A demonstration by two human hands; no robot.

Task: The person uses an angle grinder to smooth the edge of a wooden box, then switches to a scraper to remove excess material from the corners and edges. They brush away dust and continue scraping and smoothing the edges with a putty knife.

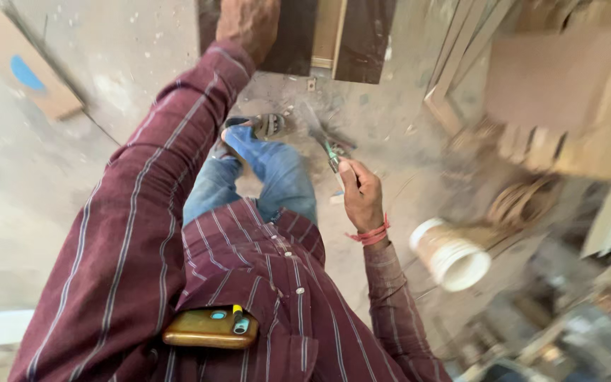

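Pinching a slim green-handled tool (333, 154) in its closed grip, the right hand (362, 194) points the tool's long axis away toward the dusty floor (51, 184), while the left hand (247, 25) lies flat against the dark wooden board (362, 39), fingers hidden.

A slim green-handled tool (333, 157) points away, upright, over dusty floor.
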